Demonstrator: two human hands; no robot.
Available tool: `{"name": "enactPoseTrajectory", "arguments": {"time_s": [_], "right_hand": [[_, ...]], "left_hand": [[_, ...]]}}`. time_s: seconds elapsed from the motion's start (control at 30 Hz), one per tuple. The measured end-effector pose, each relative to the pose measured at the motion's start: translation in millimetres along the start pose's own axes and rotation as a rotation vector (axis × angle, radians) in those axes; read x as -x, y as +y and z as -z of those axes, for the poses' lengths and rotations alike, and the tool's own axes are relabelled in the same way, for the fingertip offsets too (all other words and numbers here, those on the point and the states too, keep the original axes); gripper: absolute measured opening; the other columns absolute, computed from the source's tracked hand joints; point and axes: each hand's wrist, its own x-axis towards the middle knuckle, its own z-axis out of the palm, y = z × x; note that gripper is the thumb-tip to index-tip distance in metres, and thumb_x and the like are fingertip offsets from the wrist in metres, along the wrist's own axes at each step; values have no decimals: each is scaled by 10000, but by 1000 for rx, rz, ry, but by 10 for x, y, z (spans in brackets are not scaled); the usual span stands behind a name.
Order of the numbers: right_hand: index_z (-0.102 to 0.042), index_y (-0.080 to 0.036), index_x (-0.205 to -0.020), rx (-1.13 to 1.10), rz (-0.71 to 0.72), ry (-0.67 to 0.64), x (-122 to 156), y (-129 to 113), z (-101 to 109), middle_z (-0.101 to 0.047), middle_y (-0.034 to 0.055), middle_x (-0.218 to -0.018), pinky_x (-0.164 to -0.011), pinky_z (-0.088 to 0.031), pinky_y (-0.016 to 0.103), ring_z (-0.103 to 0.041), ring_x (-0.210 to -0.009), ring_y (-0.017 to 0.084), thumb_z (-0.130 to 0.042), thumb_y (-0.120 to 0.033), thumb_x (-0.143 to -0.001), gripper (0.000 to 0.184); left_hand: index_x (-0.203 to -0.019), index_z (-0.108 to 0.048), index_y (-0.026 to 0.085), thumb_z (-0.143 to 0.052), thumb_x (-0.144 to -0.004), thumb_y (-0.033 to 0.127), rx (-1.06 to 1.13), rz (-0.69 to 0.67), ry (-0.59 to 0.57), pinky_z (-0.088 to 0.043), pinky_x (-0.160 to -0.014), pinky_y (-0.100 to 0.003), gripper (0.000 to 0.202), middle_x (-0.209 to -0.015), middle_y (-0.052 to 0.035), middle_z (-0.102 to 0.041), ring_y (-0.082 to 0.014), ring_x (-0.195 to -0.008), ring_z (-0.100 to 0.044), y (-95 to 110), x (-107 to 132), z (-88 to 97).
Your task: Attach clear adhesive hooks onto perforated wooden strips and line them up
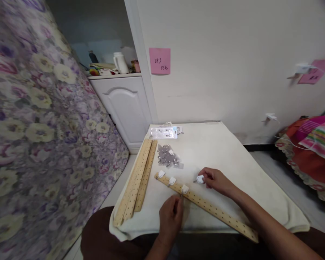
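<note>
A long light-wood strip with rows of small holes lies slantwise across the cloth. Along its far half sit several small white tags with metal ends, one of them a white tag close above my left hand. My left hand is closed at the strip's near edge, its fingertips by that tag's metal end; whatever they pinch is hidden. Right of the strip, my right hand pinches another white tag, whose thin metal end points left, apart from the wood.
Several more holed wooden strips lie at the left edge of the cloth-covered table. A heap of small metal pieces on clear plastic lies beside them. Clear packs are at the back, near the wall. A flowered curtain hangs left.
</note>
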Motion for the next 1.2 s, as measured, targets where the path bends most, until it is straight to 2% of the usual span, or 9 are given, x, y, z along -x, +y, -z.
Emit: {"name": "enactPoseTrajectory", "arguments": {"time_s": [0.1,0.23,0.33,0.43,0.7,1.2], "right_hand": [[-638,-185,-893,-51,-14,-94,106,-42,32,-533,-39,-612,-515,-417,230,-517,-512,109,-519,-262,-768,188],[-626,-191,-962,-151,-41,-227,182,-6,52,-562,-29,-670,-523,-409,218,-514,-529,96,-544,-274,-774,221],[-613,-187,-932,-214,-54,-285,216,55,26,-556,-38,-672,-516,-400,208,-510,-531,89,-564,-225,-749,193],[-608,-181,-878,-243,-64,-318,230,126,-42,-552,-44,-651,-515,-388,203,-500,-530,88,-545,-179,-736,155],[-624,-162,-840,-161,-7,-275,185,279,-154,-645,4,-764,-630,-408,243,-570,-699,146,-528,-145,-725,151],[-670,-170,-864,13,35,-247,220,317,-121,-678,15,-791,-651,-428,247,-594,-730,163,-505,-148,-746,205]], "left_hand": [[-766,-555,197,-424,-883,320,63,16,-22,-377,-585,-204,214,-649,27,-523,-111,-613,-482,96,64,-6],[-901,-574,198,-475,-854,305,159,34,-53,-397,-578,-207,153,-655,35,-537,-114,-598,-499,228,194,-110],[-974,-570,197,-508,-829,281,166,54,-57,-418,-599,-219,178,-713,21,-575,-126,-638,-532,273,244,-210],[-966,-576,198,-528,-809,259,112,52,-63,-435,-659,-245,174,-781,1,-599,-143,-706,-550,277,238,-277],[-895,-595,217,-514,-829,258,28,40,-119,-426,-682,-264,112,-824,-4,-606,-155,-753,-538,284,146,-321],[-902,-612,248,-478,-867,285,-86,-3,-164,-423,-725,-274,144,-866,9,-654,-165,-830,-581,335,112,-341]]}}
